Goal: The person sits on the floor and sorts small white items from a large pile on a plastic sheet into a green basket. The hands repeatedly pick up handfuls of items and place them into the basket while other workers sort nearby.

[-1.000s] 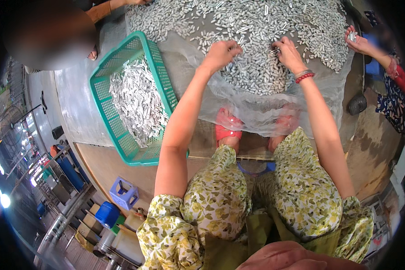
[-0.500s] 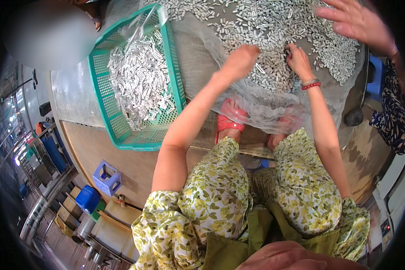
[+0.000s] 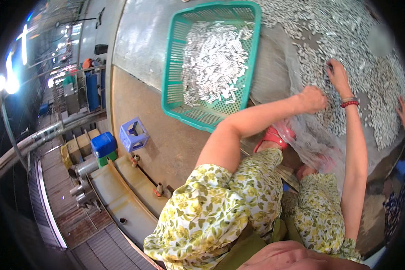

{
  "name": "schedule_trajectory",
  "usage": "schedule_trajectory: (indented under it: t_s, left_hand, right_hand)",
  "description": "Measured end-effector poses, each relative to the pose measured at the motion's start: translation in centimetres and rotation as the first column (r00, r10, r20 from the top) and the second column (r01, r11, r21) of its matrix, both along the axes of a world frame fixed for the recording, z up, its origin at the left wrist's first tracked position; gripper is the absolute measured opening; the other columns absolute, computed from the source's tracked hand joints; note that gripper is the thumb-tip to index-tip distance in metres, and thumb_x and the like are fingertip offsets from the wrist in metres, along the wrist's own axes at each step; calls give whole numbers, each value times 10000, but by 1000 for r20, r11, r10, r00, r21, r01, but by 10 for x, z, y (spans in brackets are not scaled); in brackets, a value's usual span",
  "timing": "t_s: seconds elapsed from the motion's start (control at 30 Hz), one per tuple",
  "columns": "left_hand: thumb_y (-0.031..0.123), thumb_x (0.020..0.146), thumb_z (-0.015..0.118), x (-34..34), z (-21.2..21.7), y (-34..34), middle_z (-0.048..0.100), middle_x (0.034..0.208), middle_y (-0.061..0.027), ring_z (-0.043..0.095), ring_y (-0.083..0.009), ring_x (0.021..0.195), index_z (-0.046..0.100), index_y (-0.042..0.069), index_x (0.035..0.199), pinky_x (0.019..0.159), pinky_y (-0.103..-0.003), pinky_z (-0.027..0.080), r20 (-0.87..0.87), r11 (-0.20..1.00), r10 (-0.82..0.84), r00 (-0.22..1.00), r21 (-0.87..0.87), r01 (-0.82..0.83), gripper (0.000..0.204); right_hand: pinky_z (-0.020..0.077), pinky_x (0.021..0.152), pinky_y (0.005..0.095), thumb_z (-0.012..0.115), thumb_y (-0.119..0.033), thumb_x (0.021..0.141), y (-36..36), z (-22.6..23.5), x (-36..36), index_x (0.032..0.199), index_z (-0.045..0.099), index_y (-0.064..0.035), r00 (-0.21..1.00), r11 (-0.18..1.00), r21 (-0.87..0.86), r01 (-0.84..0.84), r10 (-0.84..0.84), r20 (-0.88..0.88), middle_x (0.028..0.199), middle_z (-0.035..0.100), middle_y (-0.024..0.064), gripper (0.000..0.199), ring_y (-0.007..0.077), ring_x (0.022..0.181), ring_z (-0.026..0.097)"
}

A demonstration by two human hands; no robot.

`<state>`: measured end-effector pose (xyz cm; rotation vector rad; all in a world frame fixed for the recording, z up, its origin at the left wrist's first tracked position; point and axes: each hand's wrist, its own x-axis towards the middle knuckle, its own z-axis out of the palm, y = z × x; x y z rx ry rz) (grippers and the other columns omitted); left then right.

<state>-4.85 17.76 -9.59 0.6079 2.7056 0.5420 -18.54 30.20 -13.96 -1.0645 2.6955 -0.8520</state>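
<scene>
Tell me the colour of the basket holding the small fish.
Teal green plastic basket, seen best in the head view.

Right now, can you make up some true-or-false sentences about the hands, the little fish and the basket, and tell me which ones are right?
1. The green basket has small silvery fish in it. True.
2. The left hand is inside the basket. False: it rests closed on the spread fish pile to the right of the basket.
3. The right hand wears a red bracelet at the wrist. True.
4. The right hand is holding the blue stool. False: the stool stands apart on the floor; the hand touches the fish pile.
5. The basket is upside down. False: it lies open side up.
</scene>
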Motion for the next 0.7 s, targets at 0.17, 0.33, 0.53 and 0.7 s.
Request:
schedule_trajectory:
  t_s: [0.17,0.33,0.53,0.7]
  left_hand:
    - [248,863,435,6,29,-23,605,800,-195,595,-387,840,641,97,910,723,-473,476,28,911,370,929,188,-368,260]
    - [271,877,384,-13,7,-51,569,708,-87,543,-264,632,621,86,1087,651,-378,482,49,719,250,967,659,-219,366]
    - [184,835,390,-34,53,-67,497,756,-54,471,-152,672,546,-68,1100,512,-243,402,773,-431,-308,555,407,-805,397]
    - [180,793,494,-73,13,-64,550,846,-56,498,-116,677,593,-24,1059,478,-221,376,748,-120,-279,602,595,-795,349]
  right_hand:
    - [434,773,430,509,18,737,-26,-4,25,908,569,25,997,996,85,-40,45,-60,870,587,204,181,376,863,545]
    - [454,712,468,521,-19,704,29,14,34,883,609,-8,996,964,264,-3,-21,88,833,615,213,200,374,828,593]
    - [473,693,397,571,-119,792,64,26,43,960,639,-44,931,966,138,219,-249,268,815,637,190,196,338,773,619]
    - [456,640,244,534,-126,864,89,37,31,1081,574,-17,482,714,-222,664,-182,857,875,646,68,246,158,722,588]
